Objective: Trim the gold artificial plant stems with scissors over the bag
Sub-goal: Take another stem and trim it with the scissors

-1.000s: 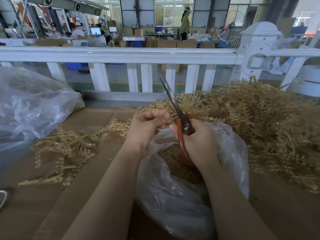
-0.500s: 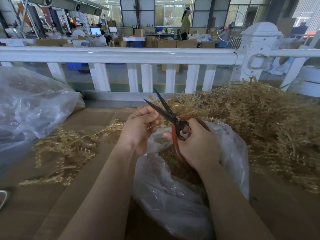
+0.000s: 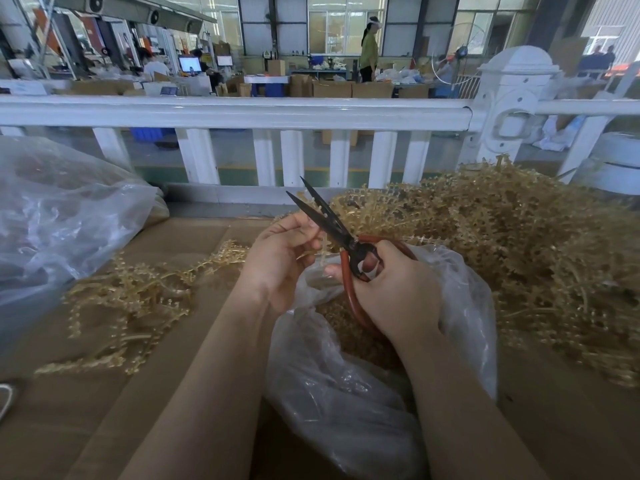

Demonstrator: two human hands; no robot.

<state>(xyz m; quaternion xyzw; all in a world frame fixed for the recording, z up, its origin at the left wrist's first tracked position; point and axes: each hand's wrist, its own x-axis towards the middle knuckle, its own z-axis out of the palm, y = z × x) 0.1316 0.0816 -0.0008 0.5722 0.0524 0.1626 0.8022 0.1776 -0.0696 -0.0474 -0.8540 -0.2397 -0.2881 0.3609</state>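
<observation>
Gripping scissors blades apart, right hand, left hand pinching stem

Soft daylight from far windows, dim foreground, wide-angle bowing of the railing, blurred edges.

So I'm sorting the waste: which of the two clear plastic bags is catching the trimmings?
The open bag directly under the hands, with gold bits inside. The other bag lies off to the left, away from the scissors.
</observation>
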